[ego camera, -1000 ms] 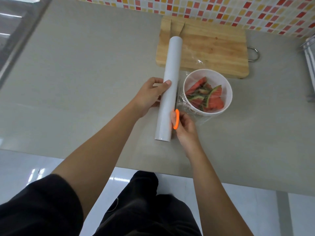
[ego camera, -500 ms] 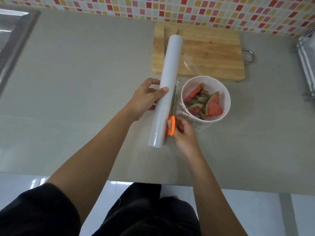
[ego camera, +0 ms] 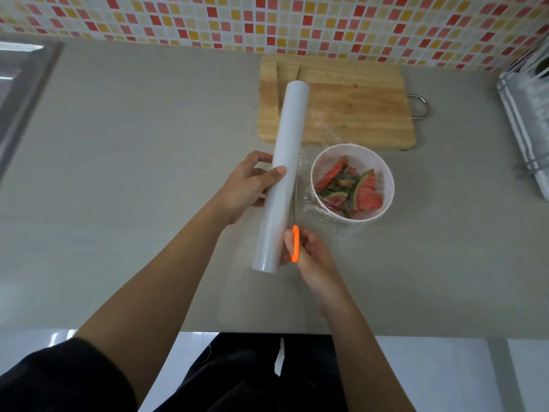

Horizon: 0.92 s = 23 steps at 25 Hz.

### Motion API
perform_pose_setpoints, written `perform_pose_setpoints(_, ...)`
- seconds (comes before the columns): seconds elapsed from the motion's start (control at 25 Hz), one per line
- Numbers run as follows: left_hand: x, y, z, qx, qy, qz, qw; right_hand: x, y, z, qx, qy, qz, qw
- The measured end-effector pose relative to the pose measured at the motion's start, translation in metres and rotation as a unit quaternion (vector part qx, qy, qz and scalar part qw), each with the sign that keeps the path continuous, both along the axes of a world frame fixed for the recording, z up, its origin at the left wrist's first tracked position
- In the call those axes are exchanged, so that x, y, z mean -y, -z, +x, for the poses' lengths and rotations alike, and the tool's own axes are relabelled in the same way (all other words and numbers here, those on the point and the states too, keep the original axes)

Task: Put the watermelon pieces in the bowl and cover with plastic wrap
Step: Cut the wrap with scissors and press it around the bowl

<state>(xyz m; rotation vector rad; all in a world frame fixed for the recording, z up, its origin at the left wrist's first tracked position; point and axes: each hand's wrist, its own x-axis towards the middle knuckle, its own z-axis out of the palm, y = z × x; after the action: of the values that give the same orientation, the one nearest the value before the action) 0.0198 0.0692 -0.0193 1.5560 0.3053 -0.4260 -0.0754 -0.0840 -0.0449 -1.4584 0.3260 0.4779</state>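
On the grey counter (ego camera: 148, 173), your left hand (ego camera: 246, 185) grips the plastic wrap roll (ego camera: 282, 176). The white bowl (ego camera: 386, 173) beside it holds the watermelon pieces (ego camera: 353, 188) under film. Your right hand (ego camera: 312, 257) clasps orange-handled scissors (ego camera: 295, 245).

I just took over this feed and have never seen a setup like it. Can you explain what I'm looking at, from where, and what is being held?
There is no machine: a head-worn camera looks down at a person's bare hands over a grey counter. The left hand holds a white plastic wrap roll. The right hand grips orange-handled scissors, blade running beside the roll. Wrap stretches from the roll over a white bowl of watermelon pieces. Behind lies a wooden cutting board.
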Motion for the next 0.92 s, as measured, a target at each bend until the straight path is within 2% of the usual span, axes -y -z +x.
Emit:
perform_pose_setpoints(0.2, -0.002, 0.000, 0.000, -0.009, 0.008, -0.004, 1.000, -0.009, -0.006, 0.021, -0.004, 0.012, -0.016, 1.000)
perform_pose_setpoints(0.44, -0.007, 0.000, -0.001, -0.014, 0.007, -0.021, 1.000, -0.012, -0.005, 0.037, 0.039, 0.045, 0.015, 0.998)
perform_pose_setpoints(0.72, -0.015, 0.000, -0.009, -0.019, 0.048, -0.037, 0.998, -0.019, -0.001, 0.055, 0.056, 0.055, 0.014, 0.997)
perform_pose_setpoints(0.92, -0.025, 0.001, -0.015, -0.027, 0.060, -0.016, 0.998, -0.030, 0.006, 0.070, 0.061, 0.057, 0.005, 0.997)
